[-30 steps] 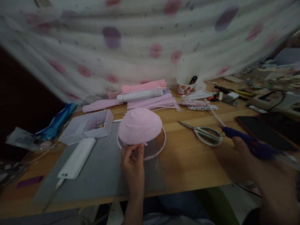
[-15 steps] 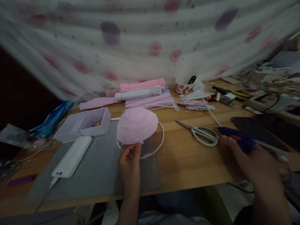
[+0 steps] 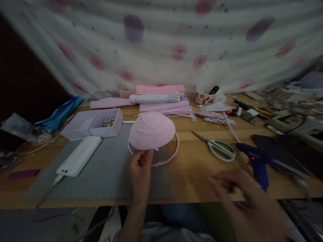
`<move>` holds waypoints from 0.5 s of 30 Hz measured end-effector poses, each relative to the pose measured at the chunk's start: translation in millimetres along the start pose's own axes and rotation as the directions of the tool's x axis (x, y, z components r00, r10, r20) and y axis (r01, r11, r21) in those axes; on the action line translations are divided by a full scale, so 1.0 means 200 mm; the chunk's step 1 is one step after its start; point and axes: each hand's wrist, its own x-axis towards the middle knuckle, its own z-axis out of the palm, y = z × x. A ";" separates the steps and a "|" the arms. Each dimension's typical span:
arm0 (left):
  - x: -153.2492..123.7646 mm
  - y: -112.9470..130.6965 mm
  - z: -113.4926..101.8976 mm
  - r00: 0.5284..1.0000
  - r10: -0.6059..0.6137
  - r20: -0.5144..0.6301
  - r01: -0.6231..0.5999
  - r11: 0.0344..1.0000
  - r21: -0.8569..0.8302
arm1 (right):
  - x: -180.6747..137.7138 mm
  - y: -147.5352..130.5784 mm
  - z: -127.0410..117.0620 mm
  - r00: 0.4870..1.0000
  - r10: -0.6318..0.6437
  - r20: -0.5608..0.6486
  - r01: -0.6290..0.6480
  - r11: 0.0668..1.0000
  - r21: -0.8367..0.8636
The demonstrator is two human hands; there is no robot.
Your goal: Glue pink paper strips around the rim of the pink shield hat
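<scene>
My left hand point(image 3: 141, 173) pinches the lower edge of a pale pink dome point(image 3: 151, 131), a hat-like cap that looks wound from fuzzy pipe cleaners. The dome is tilted, its outer side towards me. Behind and under it shows a thin pink ring point(image 3: 178, 144), resting partly on the grey mat point(image 3: 101, 181). My right hand point(image 3: 248, 198) is over the front edge of the table, somewhat blurred, its fingers half curled and apart, with nothing seen in them. Just beyond it lies a blue glue gun point(image 3: 259, 163) with a red light and a clear glue stick.
Scissors point(image 3: 219, 149) lie right of the dome. Bundles of pipe cleaners point(image 3: 161, 98) lie at the back. A white box point(image 3: 118, 127) with beads and a white power bank point(image 3: 79, 156) sit left. A paper cup point(image 3: 204, 98), phones point(image 3: 275, 151) and tools lie right.
My right hand has let go of the glue gun and moved left and towards me. My left hand keeps its pinch on the dome. The view has shifted slightly.
</scene>
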 end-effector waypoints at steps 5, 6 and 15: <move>0.00 -0.01 0.01 1.000 0.008 0.012 -0.008 1.000 -0.024 | 0.22 -0.21 0.39 0.945 -0.327 -0.010 0.324 0.929 0.180; 0.00 -0.01 0.01 1.000 0.015 0.017 -0.014 0.999 -0.032 | 0.25 -0.21 0.43 0.934 -0.358 -0.013 0.355 0.920 0.165; 0.00 0.00 0.02 0.996 0.092 0.005 -0.091 0.995 -0.049 | 0.41 -0.18 0.46 0.840 -0.515 0.169 0.502 0.857 0.114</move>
